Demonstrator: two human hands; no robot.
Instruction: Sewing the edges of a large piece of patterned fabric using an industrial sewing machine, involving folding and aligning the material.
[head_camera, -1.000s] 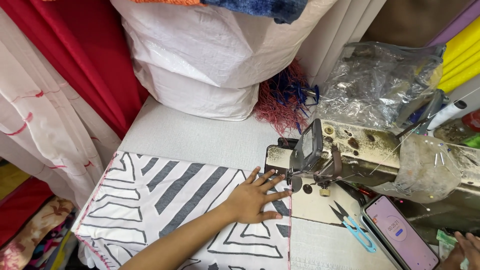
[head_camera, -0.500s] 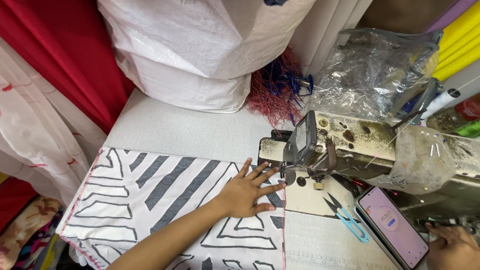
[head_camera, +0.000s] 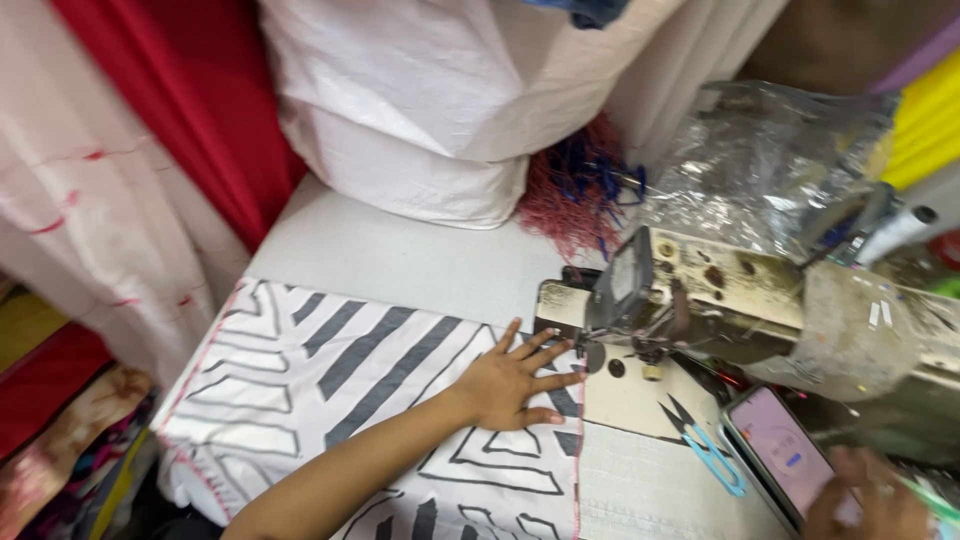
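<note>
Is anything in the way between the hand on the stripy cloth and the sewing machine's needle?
No. The left hand lies flat on the striped cloth, fingertips right beside the sewing machine needle area. Nothing visible sits between.

Left hand (head_camera: 510, 385) flat, palm down, fingers spread and pointing toward three o'clock, thumb out toward one o'clock. Left forearm bare, stretched straight from seven o'clock up to the wrist. Right hand (head_camera: 865, 500) low at five o'clock, blurred, partly cut by the edge, fingers loosely curled; grip not clear.
</note>
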